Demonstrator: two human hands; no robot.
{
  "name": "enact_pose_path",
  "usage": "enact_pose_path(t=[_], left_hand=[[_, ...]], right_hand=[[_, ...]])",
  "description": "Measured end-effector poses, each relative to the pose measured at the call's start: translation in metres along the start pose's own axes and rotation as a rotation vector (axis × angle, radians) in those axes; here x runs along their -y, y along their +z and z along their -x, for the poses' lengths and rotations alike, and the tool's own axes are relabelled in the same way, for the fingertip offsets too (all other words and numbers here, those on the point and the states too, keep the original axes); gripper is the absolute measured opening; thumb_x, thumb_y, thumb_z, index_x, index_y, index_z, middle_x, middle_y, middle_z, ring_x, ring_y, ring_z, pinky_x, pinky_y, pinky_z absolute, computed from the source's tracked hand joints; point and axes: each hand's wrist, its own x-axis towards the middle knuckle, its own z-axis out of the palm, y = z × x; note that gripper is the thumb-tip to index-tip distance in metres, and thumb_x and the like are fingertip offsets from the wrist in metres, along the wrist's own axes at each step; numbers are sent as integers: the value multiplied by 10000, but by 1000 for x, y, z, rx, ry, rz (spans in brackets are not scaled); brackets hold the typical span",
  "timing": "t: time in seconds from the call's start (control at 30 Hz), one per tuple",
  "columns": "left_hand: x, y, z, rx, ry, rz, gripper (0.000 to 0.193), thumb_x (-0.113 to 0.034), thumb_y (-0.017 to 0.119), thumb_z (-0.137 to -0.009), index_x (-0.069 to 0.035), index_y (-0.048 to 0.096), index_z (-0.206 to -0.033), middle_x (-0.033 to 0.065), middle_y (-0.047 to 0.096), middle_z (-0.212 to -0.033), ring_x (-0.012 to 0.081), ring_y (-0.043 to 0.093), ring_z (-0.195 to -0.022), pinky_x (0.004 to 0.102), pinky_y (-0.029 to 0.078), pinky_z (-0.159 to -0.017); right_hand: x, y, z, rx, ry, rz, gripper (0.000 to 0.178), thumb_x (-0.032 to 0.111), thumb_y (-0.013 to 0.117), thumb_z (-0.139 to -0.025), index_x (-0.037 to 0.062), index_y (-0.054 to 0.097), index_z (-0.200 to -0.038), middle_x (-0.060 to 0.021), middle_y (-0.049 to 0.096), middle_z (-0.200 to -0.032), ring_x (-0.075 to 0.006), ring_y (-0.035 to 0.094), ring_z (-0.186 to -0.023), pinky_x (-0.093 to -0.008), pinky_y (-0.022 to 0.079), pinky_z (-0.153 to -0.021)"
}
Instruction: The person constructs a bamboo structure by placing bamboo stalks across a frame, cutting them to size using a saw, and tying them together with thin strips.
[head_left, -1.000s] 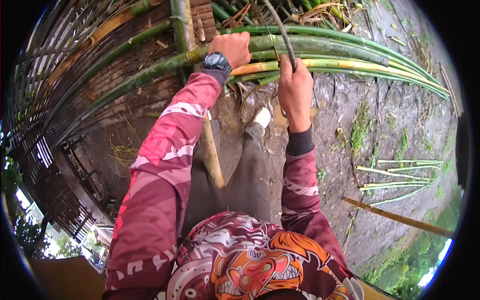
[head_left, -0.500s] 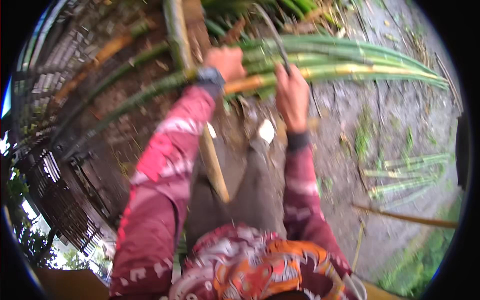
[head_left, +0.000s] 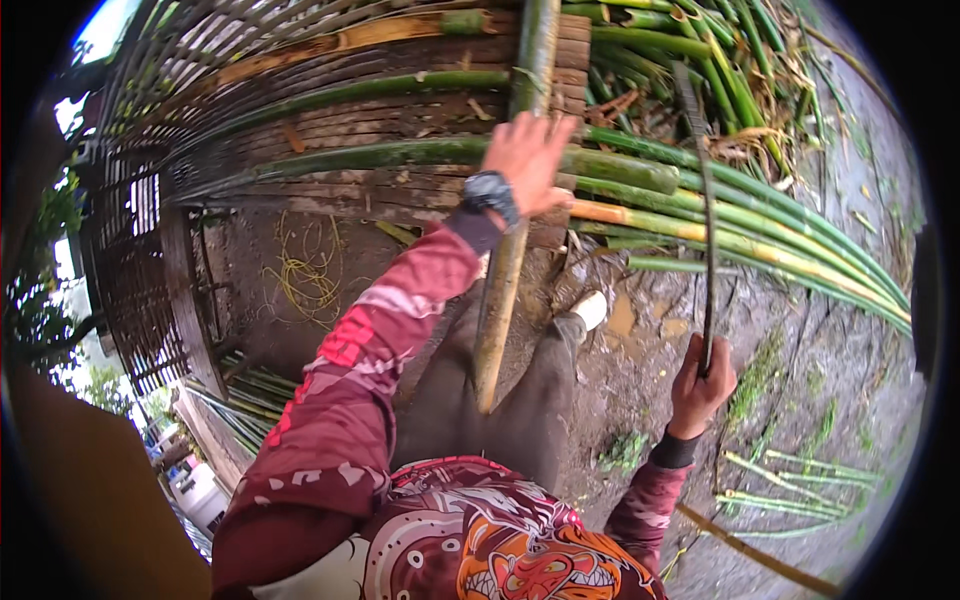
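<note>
My left hand [head_left: 528,165], with a dark watch at the wrist, lies with its fingers spread over a green bamboo pole [head_left: 400,152]. The pole's cut end sticks out to the right of the hand. Beneath it a thicker, lighter pole [head_left: 492,335] crosses, running from the top edge down between my legs. In my right hand [head_left: 703,385], out to the right, is a long narrow dark blade [head_left: 711,240], fist closed round its grip. It points away from me, its far end over the bamboo pile. Whether its edge is toothed I cannot tell.
Several long green poles [head_left: 780,245] stretch right over wet mud. A heap of bamboo [head_left: 725,60] lies at the far right. Planks [head_left: 440,55] form a platform ahead. Yellow cord [head_left: 305,270] lies left, thin cut stalks [head_left: 790,490] at the lower right.
My left hand has opened from a closed grip and moved right. My right hand has drawn back toward me and to the right with the blade. The view has shifted left.
</note>
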Motion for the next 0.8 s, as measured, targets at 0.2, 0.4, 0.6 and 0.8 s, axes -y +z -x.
enact_pose_path(t=[0.2, 0.4, 0.6, 0.8], left_hand=[[178, 19, 87, 25, -175, -85, 713, -169, 819, -726, -160, 547, -1386, 83, 614, -1304, 333, 536, -1264, 512, 412, -1079], [170, 34, 139, -66, 26, 34, 424, -138, 757, -702, -151, 685, -1120, 100, 620, -1059, 322, 631, -992, 475, 489, -900], [139, 67, 201, -103, -18, 171, 317, -29, 728, -731, -155, 679, -1018, 103, 571, -1025, 210, 593, -795, 380, 532, -695], [136, 66, 235, -258, -165, 230, 97, -275, 739, -723, -215, 695, -786, 32, 638, -740, 241, 656, -800, 406, 513, -755]], right_hand=[[70, 70, -114, 330, -582, -1, 317, 301, 746, -907, 45, 566, -863, -130, 516, -657, -329, 535, -567, -440, 403, -535], [113, 196, -192, 420, -1036, 279, 267, 303, 710, -913, 67, 587, -901, -86, 591, -820, -284, 604, -795, -417, 474, -733], [83, 273, -179, 437, -1026, 521, 401, 234, 677, -969, -10, 616, -1282, -207, 605, -1248, -372, 543, -1236, -463, 449, -1067], [106, 147, -23, 897, -485, 599, 888, 235, 791, -845, 100, 346, -1601, -221, 410, -1585, -415, 345, -1491, -576, 325, -1204]])
